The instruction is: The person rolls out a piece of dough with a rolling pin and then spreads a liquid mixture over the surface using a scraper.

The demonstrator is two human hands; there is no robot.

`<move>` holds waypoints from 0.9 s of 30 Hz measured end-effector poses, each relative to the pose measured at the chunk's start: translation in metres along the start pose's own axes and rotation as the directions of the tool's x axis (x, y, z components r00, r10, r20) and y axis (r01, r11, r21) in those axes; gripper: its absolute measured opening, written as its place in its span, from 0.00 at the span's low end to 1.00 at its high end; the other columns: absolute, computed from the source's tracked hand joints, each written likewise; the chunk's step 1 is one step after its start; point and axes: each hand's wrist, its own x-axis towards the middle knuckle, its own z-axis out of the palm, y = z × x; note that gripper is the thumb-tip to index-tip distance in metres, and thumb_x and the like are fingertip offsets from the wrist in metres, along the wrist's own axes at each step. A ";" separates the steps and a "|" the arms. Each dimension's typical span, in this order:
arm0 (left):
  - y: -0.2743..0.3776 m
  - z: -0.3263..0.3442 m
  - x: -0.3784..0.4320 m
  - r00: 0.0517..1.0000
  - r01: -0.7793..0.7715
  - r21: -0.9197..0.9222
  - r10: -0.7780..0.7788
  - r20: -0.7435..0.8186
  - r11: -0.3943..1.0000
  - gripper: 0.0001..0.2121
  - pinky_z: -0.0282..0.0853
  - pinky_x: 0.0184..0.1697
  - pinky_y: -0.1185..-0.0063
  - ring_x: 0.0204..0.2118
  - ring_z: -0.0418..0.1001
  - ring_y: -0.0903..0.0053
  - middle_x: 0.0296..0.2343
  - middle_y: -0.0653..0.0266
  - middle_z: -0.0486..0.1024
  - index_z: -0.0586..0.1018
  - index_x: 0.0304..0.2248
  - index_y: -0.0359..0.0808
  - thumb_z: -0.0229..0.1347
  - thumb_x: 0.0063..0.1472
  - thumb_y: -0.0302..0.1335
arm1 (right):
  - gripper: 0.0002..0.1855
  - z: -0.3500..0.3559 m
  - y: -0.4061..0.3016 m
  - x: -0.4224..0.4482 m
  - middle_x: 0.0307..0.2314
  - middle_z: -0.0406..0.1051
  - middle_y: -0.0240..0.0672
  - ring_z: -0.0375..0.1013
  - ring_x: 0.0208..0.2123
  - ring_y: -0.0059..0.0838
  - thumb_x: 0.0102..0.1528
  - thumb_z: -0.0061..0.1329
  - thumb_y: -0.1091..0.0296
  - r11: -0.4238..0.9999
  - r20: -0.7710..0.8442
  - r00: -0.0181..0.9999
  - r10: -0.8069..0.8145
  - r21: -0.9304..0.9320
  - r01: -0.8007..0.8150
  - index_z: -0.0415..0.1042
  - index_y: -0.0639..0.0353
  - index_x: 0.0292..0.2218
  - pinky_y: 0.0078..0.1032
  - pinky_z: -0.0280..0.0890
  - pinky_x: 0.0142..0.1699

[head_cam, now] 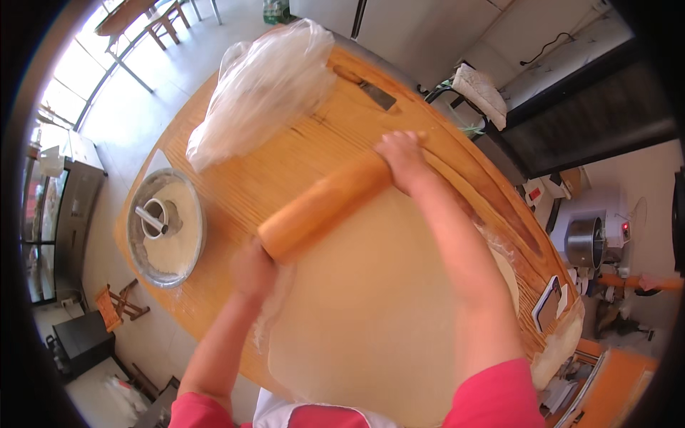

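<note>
A thick wooden rolling pin [326, 206] lies slantwise across the far edge of a wide, thin sheet of dough [369, 299]. My left hand [254, 270], blurred, grips the pin's near left end. At the far right end, my right hand [401, 160] is closed around the other handle. The handles are mostly covered by my fingers. Toward me, the dough spreads over the wooden table [299, 139] as far as my apron, and my right forearm covers part of it.
At left stands a metal bowl [200, 230] of flour with a cup-shaped scoop [155, 218] in it. A clear plastic bag [267, 91] covers the table's far left part. Beyond the pin lies a wooden-handled scraper [377, 96]. A phone [548, 305] rests near the right edge.
</note>
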 end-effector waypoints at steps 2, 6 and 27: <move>0.001 -0.007 0.018 1.000 0.001 0.038 0.000 -0.031 0.999 0.10 0.64 0.27 0.72 0.26 0.69 0.62 0.26 0.60 0.70 0.72 0.28 0.39 0.52 0.41 0.28 | 0.07 0.004 0.004 0.014 0.22 0.63 0.31 0.62 0.31 0.31 0.41 0.37 0.73 0.999 0.052 0.998 0.042 -0.035 -0.041 0.67 0.50 0.21 0.29 0.54 0.38; 0.007 -0.034 0.011 0.997 -0.078 0.116 0.077 0.016 0.990 0.09 0.65 0.28 0.73 0.27 0.69 0.64 0.27 0.61 0.70 0.73 0.27 0.40 0.51 0.41 0.29 | 0.06 -0.048 -0.020 -0.036 0.24 0.64 0.36 0.61 0.34 0.39 0.38 0.40 0.77 0.955 0.086 0.966 0.242 0.156 -0.253 0.63 0.57 0.23 0.32 0.52 0.39; 0.137 0.024 0.110 0.782 -0.622 0.193 0.591 0.197 0.759 0.07 0.62 0.30 0.69 0.30 0.65 0.62 0.28 0.54 0.66 0.67 0.29 0.36 0.46 0.46 0.25 | 0.11 -0.084 0.027 -0.212 0.29 0.64 0.46 0.61 0.35 0.45 0.45 0.34 0.75 0.681 0.077 0.677 0.732 -0.050 -0.731 0.64 0.62 0.33 0.37 0.55 0.42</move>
